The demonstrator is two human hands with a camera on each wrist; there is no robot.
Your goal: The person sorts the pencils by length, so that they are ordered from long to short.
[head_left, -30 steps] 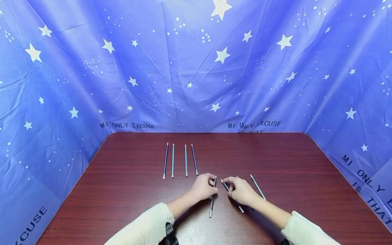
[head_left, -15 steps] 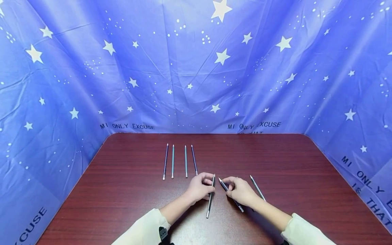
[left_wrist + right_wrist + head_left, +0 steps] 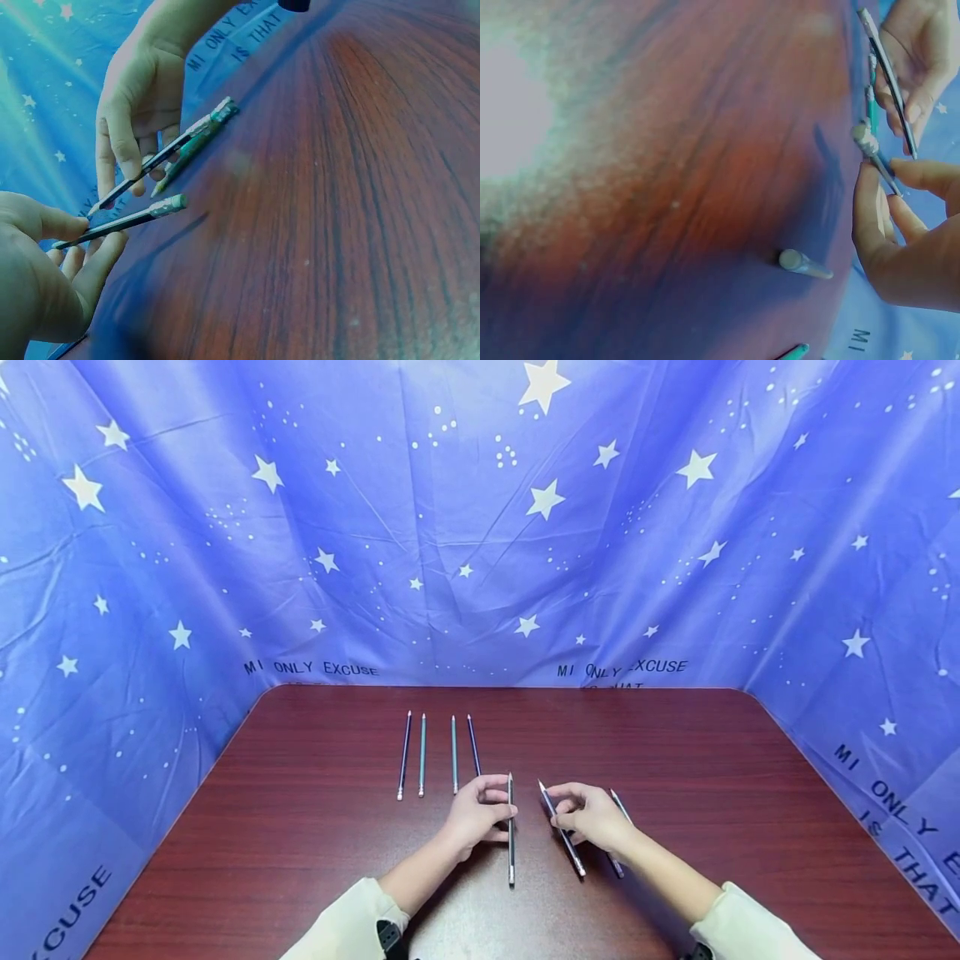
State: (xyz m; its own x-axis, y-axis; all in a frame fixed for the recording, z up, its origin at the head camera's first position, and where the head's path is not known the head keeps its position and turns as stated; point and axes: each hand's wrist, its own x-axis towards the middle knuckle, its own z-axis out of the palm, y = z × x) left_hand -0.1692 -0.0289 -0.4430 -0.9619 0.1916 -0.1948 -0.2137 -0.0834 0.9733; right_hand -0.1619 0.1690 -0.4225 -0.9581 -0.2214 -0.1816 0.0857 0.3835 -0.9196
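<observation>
My left hand (image 3: 474,818) pinches a dark pencil (image 3: 512,847) between thumb and fingers, tip pointing away from me and eraser towards me. Just to its right, my right hand (image 3: 596,818) pinches a second dark pencil (image 3: 567,847), slanted with its tip towards the left hand. The two pencils are apart. In the left wrist view both the left-hand pencil (image 3: 127,223) and the right-hand pencil (image 3: 161,154) show above the table. Beside and partly behind the right hand lie a pencil (image 3: 621,805) and another pencil's eraser end (image 3: 615,865); the hand and wrist hide the rest.
Several pencils lie in a spaced row at the back left: a dark blue one (image 3: 405,756), a teal one (image 3: 423,756), another teal one (image 3: 454,752) and a dark blue one (image 3: 474,745) partly behind the left hand. The brown table (image 3: 300,852) meets a starry blue cloth (image 3: 480,527).
My left hand has moved left and slightly away from me with its pencil, widening the gap. The right hand's pencil has swung steeper and its tip has moved farther away from me.
</observation>
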